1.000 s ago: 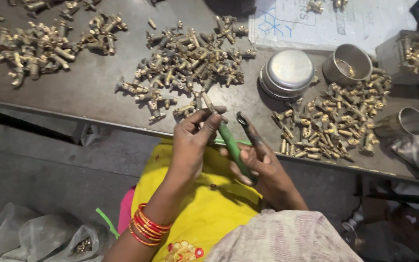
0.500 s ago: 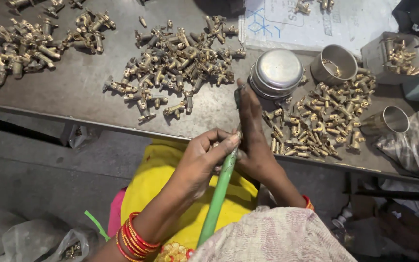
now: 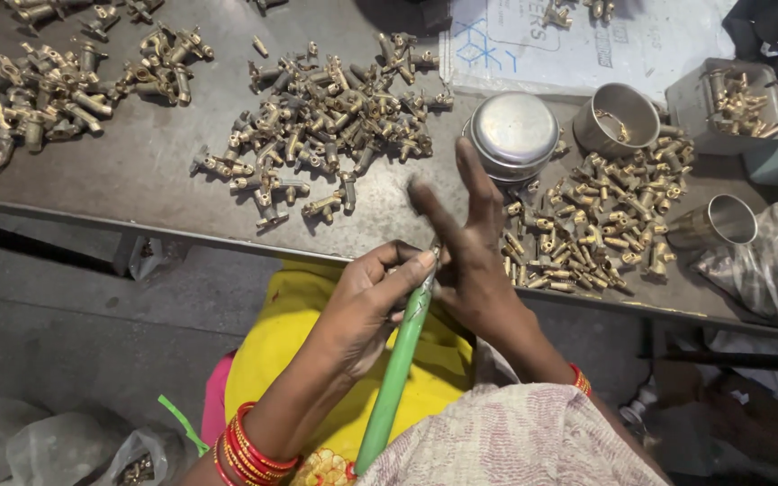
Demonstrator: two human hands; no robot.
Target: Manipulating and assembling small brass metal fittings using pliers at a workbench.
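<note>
My left hand, red bangles on its wrist, pinches the top end of a long green-handled tool just below the table's front edge. The tool's handle slants down toward my yellow lap. My right hand stands edge-on against the tool's top, its fingers straight and spread, pointing up over the table. Whatever lies between the two hands at the tool's tip is hidden. The nearest pile of small brass fittings lies just to the right of my right hand.
A dark metal table carries more brass fitting piles in the middle and far left. A round steel lidded tin, two steel cups, a grey box of fittings and a printed sheet stand behind. Plastic bags lie on the floor.
The green tool has swung from upright between my hands to slanting down toward my lap. My right hand's fingers have straightened and spread. The view shifted slightly.
</note>
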